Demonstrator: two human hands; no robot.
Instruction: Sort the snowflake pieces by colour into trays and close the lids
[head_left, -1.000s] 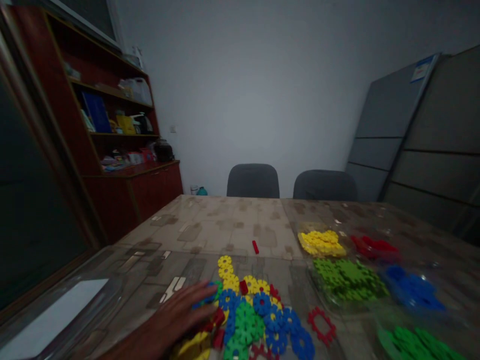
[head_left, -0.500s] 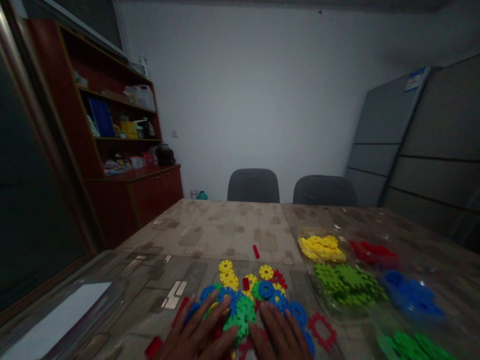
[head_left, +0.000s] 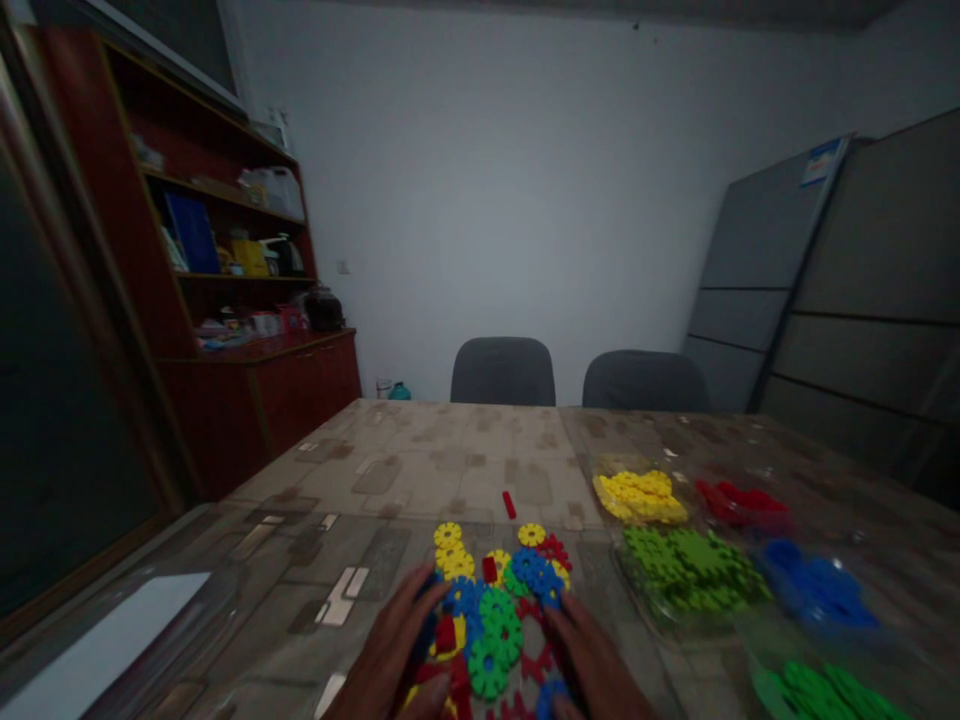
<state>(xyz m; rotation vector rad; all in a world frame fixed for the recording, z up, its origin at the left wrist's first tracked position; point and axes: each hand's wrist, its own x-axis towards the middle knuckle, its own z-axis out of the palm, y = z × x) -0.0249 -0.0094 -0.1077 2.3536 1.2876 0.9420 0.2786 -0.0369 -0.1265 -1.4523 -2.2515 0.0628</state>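
Observation:
A loose heap of plastic building pieces lies at the near middle of the table. It has green gear-shaped discs (head_left: pixel 499 640), blue discs (head_left: pixel 529 565), yellow discs (head_left: pixel 450 550) and red toothed pieces (head_left: pixel 536 665). My left hand (head_left: pixel 394 645) curves along the heap's left side, thumb and fingers apart, against blue, yellow and red pieces. Along the right side rests my right hand (head_left: pixel 596 650), its fingers stretched beside blue and red pieces and partly covering them. Neither hand grips a piece. A red strip (head_left: pixel 509 505) lies alone beyond the heap.
Clear trays at the right hold yellow pieces (head_left: pixel 643 496), red pieces (head_left: pixel 742 505), light green pieces (head_left: pixel 690 565), blue pieces (head_left: pixel 817 585) and green pieces (head_left: pixel 825 690). A white sheet (head_left: pixel 112 640) lies at the left. Two grey chairs (head_left: pixel 502 370) stand beyond the table.
My hands have moved from lying over the heap to its two sides. Outlying red and blue pieces at both edges have come inward, and the green discs in the middle are uncovered.

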